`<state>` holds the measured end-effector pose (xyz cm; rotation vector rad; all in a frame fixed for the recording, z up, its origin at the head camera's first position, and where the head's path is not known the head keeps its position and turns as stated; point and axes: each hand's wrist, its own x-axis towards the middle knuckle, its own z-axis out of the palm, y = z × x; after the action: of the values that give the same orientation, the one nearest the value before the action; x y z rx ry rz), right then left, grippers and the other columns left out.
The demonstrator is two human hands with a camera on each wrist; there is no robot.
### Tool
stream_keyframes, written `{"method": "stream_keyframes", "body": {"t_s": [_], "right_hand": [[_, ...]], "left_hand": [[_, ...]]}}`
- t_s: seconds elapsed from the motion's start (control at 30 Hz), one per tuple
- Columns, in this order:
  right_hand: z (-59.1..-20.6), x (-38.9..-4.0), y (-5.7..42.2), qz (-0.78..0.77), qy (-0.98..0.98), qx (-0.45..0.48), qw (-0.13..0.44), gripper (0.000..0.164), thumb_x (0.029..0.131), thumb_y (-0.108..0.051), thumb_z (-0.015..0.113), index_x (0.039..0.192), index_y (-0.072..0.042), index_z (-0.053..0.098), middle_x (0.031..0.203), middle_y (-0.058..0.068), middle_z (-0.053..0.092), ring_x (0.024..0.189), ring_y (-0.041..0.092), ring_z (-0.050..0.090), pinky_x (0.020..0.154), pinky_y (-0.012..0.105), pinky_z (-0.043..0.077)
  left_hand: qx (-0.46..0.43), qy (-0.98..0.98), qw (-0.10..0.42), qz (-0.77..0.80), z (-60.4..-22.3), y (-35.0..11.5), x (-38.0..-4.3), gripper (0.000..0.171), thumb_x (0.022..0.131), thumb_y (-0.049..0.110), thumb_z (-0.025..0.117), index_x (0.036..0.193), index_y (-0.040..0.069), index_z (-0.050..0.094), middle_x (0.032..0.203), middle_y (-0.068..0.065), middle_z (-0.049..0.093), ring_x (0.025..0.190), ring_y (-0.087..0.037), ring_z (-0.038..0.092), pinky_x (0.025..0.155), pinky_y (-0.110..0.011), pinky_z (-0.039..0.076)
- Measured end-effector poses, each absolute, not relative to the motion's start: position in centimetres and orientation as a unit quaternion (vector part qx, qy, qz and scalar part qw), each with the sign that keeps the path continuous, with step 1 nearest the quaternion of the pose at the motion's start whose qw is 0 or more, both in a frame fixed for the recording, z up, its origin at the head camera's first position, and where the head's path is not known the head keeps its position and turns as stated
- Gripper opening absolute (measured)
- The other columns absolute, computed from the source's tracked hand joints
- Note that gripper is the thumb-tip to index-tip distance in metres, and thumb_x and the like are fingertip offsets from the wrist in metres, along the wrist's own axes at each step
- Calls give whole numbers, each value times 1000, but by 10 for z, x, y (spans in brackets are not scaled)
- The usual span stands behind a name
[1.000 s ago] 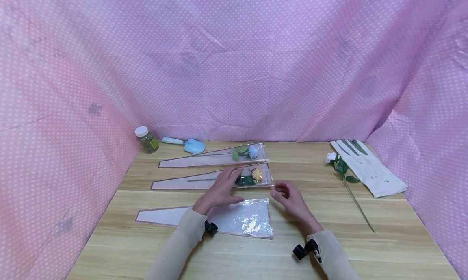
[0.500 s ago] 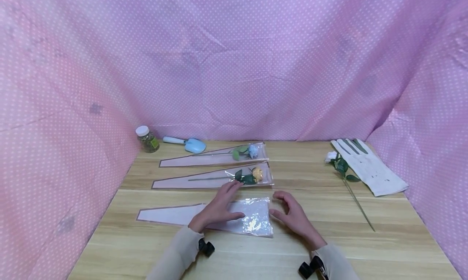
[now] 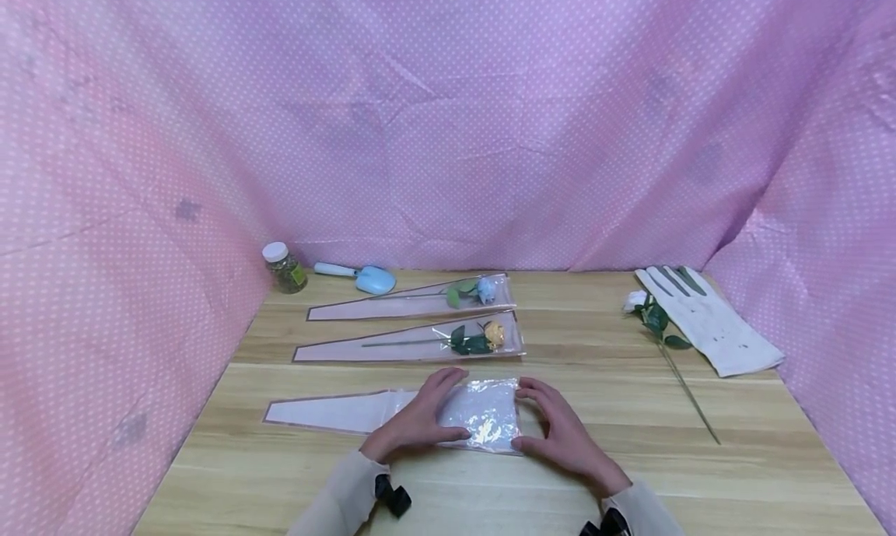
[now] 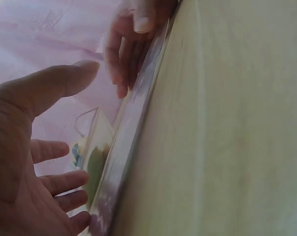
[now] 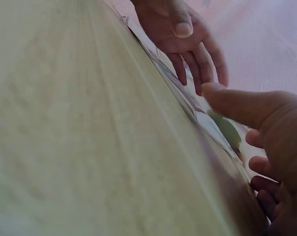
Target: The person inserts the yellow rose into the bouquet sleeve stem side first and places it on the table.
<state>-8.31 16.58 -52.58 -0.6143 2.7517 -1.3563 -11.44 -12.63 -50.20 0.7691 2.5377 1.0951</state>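
Observation:
A clear tapered flower sleeve (image 3: 483, 411) with a dark border lies flat at the front of the table, its wide end to the right. My left hand (image 3: 420, 416) is over its middle, thumb and fingers spread apart. At the wide end is my right hand (image 3: 565, 435), its fingertips and thumb at the sleeve's edge; whether they touch it I cannot tell. Both wrist views show the left hand (image 4: 45, 147) and right hand (image 5: 266, 132) with nothing gripped. Behind the hands, a sleeve (image 3: 322, 353) holds a yellow rose (image 3: 494, 334).
Farther back, another sleeve (image 3: 336, 312) holds a blue rose (image 3: 486, 290). A light blue trowel (image 3: 375, 280) and a white-lidded jar (image 3: 285, 271) stand at back left. At right, a white rose (image 3: 635, 302) lies beside a white glove (image 3: 728, 338). Pink dotted cloth (image 3: 448, 131) surrounds the table.
My left hand has drawn back from the yellow rose's sleeve to the front sleeve. My right hand has come down toward me to the front sleeve's wide end.

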Motion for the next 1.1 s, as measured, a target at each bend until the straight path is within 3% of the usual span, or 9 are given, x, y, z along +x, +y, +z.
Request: {"method": "stream_keyframes", "body": {"t_s": [0.2,0.5,0.8,1.1], "right_hand": [[-527,-84,165,-379,896,-227,-42,71,69,-41,87,129,-14,60,151,12,50,138,37,45,110,58,35],[-528,-81,161,-363,911,-194,-29,76,71,-43,86,135,-13,58,150,10,50,139,36,46,112,60,37],[-531,-82,152,-336,922,-178,-73,85,73,-43,84,141,-3,51,144,18,55,134,38,50,111,59,39],[-523,-81,142,-408,899,-155,-21,71,80,-35,81,139,-8,52,137,8,61,133,33,52,112,58,37]], "left_hand": [[264,879,135,372,-508,-123,-112,94,78,43,81,155,12,35,161,-12,31,151,-35,25,119,-61,28],[291,899,107,308,-516,-119,-111,96,77,44,82,154,10,36,162,-12,31,152,-36,24,121,-59,25],[302,909,103,269,-518,-118,-112,84,81,45,79,150,14,42,162,-12,31,153,-36,23,122,-59,24],[297,909,112,271,-513,-119,-111,75,83,49,76,145,16,49,164,-10,29,154,-36,20,123,-59,21]]}}
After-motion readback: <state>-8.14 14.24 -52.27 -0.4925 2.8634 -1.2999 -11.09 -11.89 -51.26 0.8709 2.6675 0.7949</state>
